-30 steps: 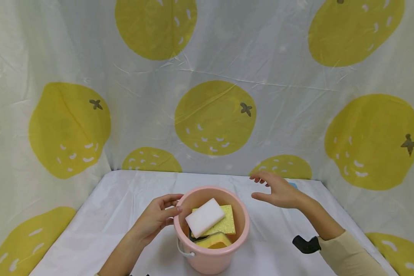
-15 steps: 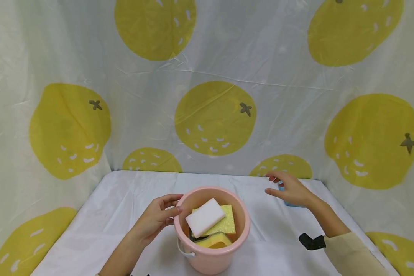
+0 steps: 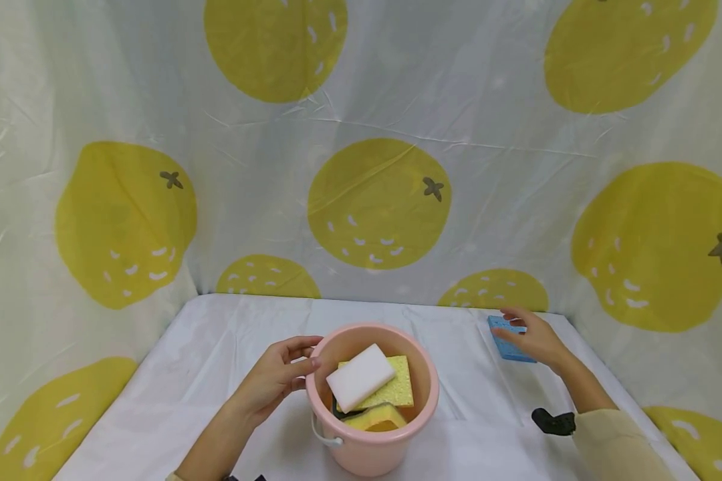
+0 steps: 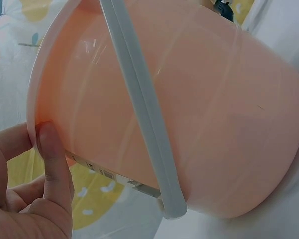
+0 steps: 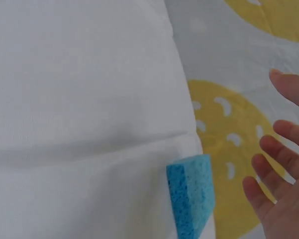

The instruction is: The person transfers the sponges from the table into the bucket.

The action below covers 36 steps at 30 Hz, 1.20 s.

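Note:
A pink bucket (image 3: 370, 451) stands at the near middle of the white table. My left hand (image 3: 277, 377) grips its left rim; in the left wrist view the thumb (image 4: 52, 159) presses the outer wall of the bucket (image 4: 199, 99) beside its grey handle (image 4: 144, 114). Inside lie a white sponge (image 3: 359, 377) on a yellow sponge (image 3: 402, 387), with another yellow sponge (image 3: 376, 419) below. My right hand (image 3: 532, 337) hovers with straight fingers over a blue sponge (image 3: 504, 345) at the far right of the table. In the right wrist view, the blue sponge (image 5: 190, 196) lies just left of the fingers (image 5: 281, 154).
A plastic sheet with yellow fruit prints (image 3: 379, 200) walls the table on the back and both sides. The white tablecloth (image 3: 216, 347) covers the surface. A black strap (image 3: 553, 422) sits on my right wrist.
My right hand has moved from beside the bucket to the far right and lowered over the blue sponge. The left hand and bucket have stayed put.

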Available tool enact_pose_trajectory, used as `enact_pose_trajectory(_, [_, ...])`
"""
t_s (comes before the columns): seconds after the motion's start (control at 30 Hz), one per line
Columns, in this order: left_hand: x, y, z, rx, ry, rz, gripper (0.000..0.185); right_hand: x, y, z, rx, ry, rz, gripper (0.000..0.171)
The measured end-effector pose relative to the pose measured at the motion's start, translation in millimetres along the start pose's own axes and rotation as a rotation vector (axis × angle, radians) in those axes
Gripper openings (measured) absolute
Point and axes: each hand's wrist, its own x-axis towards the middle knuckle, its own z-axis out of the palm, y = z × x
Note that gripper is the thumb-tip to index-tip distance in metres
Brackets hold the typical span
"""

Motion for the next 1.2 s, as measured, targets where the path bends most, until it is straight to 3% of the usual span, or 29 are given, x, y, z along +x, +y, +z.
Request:
enact_pose_trajectory(0.27, [-0.1,-0.2,-0.7,-0.005,0.023,-0.017,0.055,1.6,44.6,13.4,-0.072,0.065,0.147,0.091])
enact_pose_trajectory(0.43, [-0.2,-2.4,-0.9,-0.006,0.002,-0.008,0.056,-2.1,66.9,29.9,-0.089,0.089,0.311,0.108])
enact_pose_trajectory(0.73, [1.5,-1.4,-1.4,-0.003,0.007,-0.004,0.055,4.1,64.6,47.7,-0.180,0.091,0.428,0.131])
enact_pose_trajectory(0.93, [2.3,-1.7,-2.6,-0.005,0.012,-0.011,0.056,5.5,58.6,48.5,-0.208,0.074,0.452,0.121])
enact_pose_trajectory(1.07, [2.8,-3.0,-3.2,-0.009,0.015,-0.013,0.055,5.9,61.3,49.1,-0.182,0.094,0.455,0.107])
enact_pose_trajectory(1.2, [3.0,-4.2,-3.3,-0.010,0.009,-0.010,0.054,5.9,63.4,46.5,-0.152,0.100,0.451,0.104])
